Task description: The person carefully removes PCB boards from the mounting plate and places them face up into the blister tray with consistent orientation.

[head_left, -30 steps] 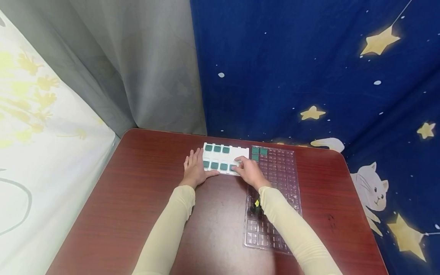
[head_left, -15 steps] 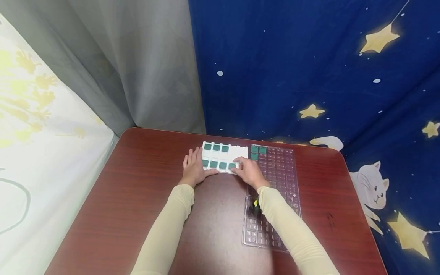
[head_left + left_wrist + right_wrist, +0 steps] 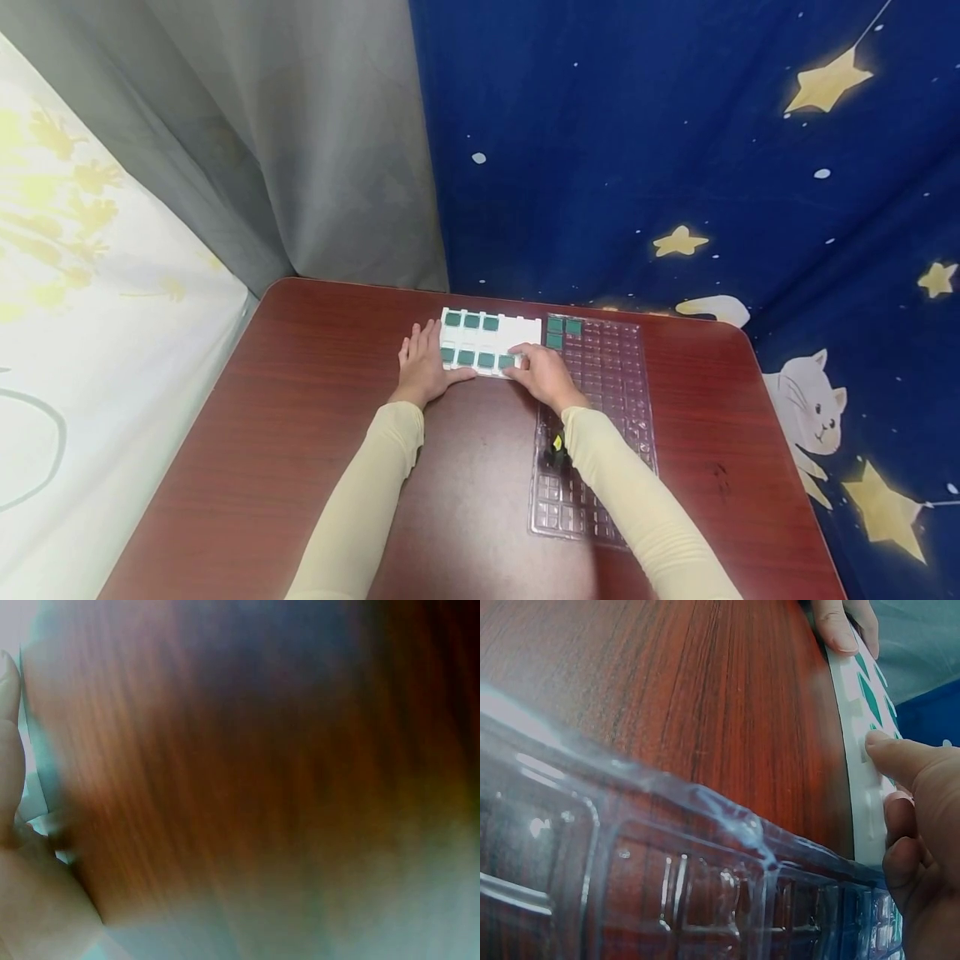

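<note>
A white slotted tray (image 3: 517, 329) lies near the table's back edge, with small green squares in two rows. My left hand (image 3: 427, 364) rests against its left end, fingers straight and thumb along the front edge. At the front row's right end, my right hand (image 3: 550, 377) pinches a green square (image 3: 506, 362) at its seat between thumb and index finger. The right wrist view shows the right thumb (image 3: 900, 756) on the tray's edge and the other fingers curled. Only part of the left hand (image 3: 37, 900) appears in the left wrist view.
A clear plastic tray (image 3: 551, 517) with many small pockets lies right of the white tray, partly under my right forearm. It holds three green squares (image 3: 554, 341) at its far left corner. Curtains hang behind the reddish-brown table (image 3: 300, 417).
The right thumb has shifted slightly, and more of the green square by it shows. The left hand stays against the white tray. The head view has tilted a little.
</note>
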Tool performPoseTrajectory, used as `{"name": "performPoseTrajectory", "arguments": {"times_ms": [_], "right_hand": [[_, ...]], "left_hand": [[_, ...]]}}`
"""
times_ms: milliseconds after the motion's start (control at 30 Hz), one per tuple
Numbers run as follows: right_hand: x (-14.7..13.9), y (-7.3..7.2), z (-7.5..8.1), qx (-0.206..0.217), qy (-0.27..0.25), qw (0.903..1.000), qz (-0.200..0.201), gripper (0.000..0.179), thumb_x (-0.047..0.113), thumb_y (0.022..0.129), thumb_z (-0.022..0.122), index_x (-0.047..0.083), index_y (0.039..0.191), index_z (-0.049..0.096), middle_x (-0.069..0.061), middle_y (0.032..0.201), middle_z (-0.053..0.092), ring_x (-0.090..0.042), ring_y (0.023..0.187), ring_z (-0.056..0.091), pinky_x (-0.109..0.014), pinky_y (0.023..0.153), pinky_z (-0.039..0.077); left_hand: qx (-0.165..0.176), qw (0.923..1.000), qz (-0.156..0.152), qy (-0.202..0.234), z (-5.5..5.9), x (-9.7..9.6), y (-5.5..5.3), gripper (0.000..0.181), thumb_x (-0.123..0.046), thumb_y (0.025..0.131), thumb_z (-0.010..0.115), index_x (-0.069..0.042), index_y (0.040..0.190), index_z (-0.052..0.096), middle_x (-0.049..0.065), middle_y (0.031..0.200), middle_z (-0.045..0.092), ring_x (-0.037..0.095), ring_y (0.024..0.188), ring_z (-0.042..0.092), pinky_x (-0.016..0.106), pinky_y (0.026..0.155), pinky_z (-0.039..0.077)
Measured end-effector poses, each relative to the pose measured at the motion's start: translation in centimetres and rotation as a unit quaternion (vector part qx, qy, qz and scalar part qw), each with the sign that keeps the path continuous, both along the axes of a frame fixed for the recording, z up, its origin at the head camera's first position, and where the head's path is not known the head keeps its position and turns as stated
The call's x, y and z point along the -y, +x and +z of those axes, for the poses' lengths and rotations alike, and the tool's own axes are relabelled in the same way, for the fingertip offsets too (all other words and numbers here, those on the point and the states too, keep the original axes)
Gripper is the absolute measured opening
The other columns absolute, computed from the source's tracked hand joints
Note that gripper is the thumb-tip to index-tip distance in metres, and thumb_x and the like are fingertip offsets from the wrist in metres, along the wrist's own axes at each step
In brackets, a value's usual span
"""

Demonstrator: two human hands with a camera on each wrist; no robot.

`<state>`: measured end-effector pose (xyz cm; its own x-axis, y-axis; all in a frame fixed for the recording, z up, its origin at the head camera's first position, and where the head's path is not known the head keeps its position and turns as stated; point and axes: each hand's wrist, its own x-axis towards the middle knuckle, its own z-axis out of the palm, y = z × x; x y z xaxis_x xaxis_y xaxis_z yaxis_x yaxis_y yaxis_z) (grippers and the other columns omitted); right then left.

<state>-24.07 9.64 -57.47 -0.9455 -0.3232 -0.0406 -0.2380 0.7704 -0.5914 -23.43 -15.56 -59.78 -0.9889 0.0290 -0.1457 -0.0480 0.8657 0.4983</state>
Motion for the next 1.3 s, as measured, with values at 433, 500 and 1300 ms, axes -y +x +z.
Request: {"name": "performPoseTrajectory", "arguments": {"times_ms": [433, 500, 1300], "right_hand": [[0.08, 0.20, 0.03, -0.009, -0.010, 0.9999, 0.003, 0.036, 0.033, 0.091, 0.077, 0.016, 0.123, 0.073, 0.000, 0.077, 0.063, -0.011, 0.067, 0.054, -0.030, 0.071, 0.049], [0.09, 0.23, 0.04, -0.010, -0.012, 0.9999, 0.002, 0.036, 0.034, 0.091, 0.077, 0.016, 0.122, 0.073, 0.001, 0.077, 0.063, -0.011, 0.067, 0.054, -0.029, 0.069, 0.048], [-0.62, -0.74, 0.99, 0.007, -0.048, 0.9988, 0.011, 0.034, 0.031, 0.094, 0.075, 0.014, 0.124, 0.070, -0.001, 0.077, 0.065, -0.010, 0.062, 0.052, -0.027, 0.064, 0.046]], "left_hand": [[0.007, 0.9999, 0.005, 0.007, -0.16, 0.04, -0.08, 0.132, -0.071, 0.073, 0.079, -0.013, 0.165, 0.003, 0.009, 0.174, 0.007, 0.032, 0.162, -0.005, 0.056, 0.129, -0.001], [0.007, 1.0000, 0.005, 0.005, -0.08, 0.03, -0.03, 0.133, -0.071, 0.073, 0.078, -0.012, 0.165, 0.003, 0.009, 0.174, 0.007, 0.033, 0.162, -0.005, 0.056, 0.129, -0.001], [0.009, 0.9999, 0.005, 0.004, 0.08, 0.09, -0.15, 0.133, -0.073, 0.072, 0.078, -0.012, 0.165, 0.004, 0.009, 0.174, 0.007, 0.034, 0.162, -0.004, 0.057, 0.129, 0.001]]}}
